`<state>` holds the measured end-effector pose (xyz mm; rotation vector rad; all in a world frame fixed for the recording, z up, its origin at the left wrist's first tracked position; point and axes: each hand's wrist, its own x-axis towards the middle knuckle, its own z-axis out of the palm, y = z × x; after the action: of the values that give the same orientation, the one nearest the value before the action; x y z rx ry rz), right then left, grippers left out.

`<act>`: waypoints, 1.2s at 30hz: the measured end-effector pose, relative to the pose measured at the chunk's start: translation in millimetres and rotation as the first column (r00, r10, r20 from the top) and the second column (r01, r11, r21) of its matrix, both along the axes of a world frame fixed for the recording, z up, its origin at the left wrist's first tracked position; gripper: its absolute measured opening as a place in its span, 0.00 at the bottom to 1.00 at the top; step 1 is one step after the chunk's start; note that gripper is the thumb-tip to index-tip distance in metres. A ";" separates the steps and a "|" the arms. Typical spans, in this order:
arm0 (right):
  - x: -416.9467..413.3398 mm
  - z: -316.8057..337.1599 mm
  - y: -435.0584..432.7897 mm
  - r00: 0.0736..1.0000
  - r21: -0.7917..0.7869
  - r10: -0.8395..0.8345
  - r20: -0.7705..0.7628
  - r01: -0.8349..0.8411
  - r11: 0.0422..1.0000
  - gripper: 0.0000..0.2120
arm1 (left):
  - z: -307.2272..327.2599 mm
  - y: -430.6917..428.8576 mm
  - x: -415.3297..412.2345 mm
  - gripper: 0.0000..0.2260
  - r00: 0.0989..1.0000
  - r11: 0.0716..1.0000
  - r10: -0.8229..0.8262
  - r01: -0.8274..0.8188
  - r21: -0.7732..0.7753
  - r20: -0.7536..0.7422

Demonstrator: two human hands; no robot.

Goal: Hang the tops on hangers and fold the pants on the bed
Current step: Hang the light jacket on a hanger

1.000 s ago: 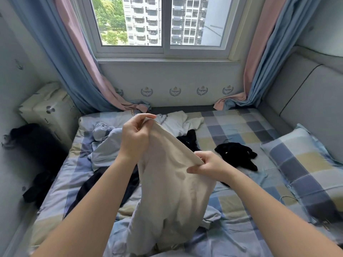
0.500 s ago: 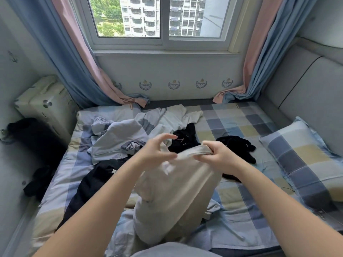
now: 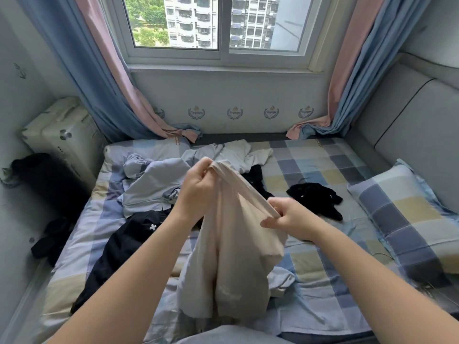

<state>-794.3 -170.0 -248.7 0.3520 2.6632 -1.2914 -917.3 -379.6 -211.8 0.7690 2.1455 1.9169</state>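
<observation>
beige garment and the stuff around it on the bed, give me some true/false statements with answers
1. Both the left hand and the right hand grip the top edge of the beige garment. True.
2. The beige garment lies folded flat on the bed. False: it hangs bunched from the hands.
3. A black garment lies on the bed between the right hand and the checked pillow. True.
4. The curtains are drawn shut over the window. False: they are pulled to the sides and the glass is uncovered.
5. The right hand holds a hanger. False: its fingers pinch only the garment's edge.
</observation>
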 end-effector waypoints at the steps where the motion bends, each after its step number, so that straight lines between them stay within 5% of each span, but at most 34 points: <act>1: 1.9 -12.6 3.3 1.000 0.010 -0.009 0.030 0.009 1.000 0.05 | 5.5 -2.0 -2.1 0.13 0.999 0.999 0.036 -0.037 0.035 0.016; 6: 14.8 -54.2 12.7 0.985 0.011 -0.150 0.083 0.150 0.989 0.09 | 16.8 -12.9 -14.3 0.10 0.978 0.972 0.197 -0.204 0.115 0.072; 11: 10.7 -34.4 16.0 0.960 -0.150 -0.259 -0.103 0.242 0.958 0.08 | -7.1 -16.4 -35.0 0.06 0.912 0.922 0.386 -0.378 -0.080 0.138; 14: 2.6 -0.6 11.3 0.950 -0.158 -0.233 -0.208 0.202 0.967 0.10 | -25.5 -12.4 -33.0 0.18 0.939 0.942 0.261 -0.196 -0.274 0.226; 18: -9.0 40.8 -1.7 0.920 -0.199 -0.202 -0.337 0.140 0.970 0.11 | -41.4 2.3 -1.5 0.27 0.979 0.919 -0.106 0.163 -0.360 0.175; 23: -17.7 83.5 -23.5 0.887 -0.261 -0.160 -0.434 0.046 0.964 0.07 | -55.6 25.6 23.0 0.40 0.961 0.893 -0.276 0.267 -0.363 0.029; 25: -19.8 95.5 -26.8 0.886 -0.254 -0.123 -0.446 0.006 0.967 0.07 | -54.4 30.7 28.1 0.37 0.956 0.890 -0.292 0.276 -0.364 0.013; 28: -22.9 103.3 -19.6 0.890 -0.182 -0.092 -0.447 0.011 0.983 0.06 | -51.4 31.6 27.8 0.06 0.966 0.895 -0.259 0.238 -0.377 -0.005; 32: -21.5 99.5 7.7 0.902 -0.099 -0.160 -0.401 0.131 0.986 0.05 | -44.8 20.4 17.4 0.13 0.966 0.915 -0.250 0.211 -0.343 -0.073; 36: -21.3 79.7 29.9 0.900 -0.084 -0.260 -0.350 0.247 0.965 0.03 | -25.4 13.7 14.8 0.15 0.957 0.944 -0.265 0.282 -0.170 0.118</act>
<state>-815.6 -140.1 -169.1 0.5187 2.9653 -1.6197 -902.5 -365.9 -237.1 0.8695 2.0038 1.5592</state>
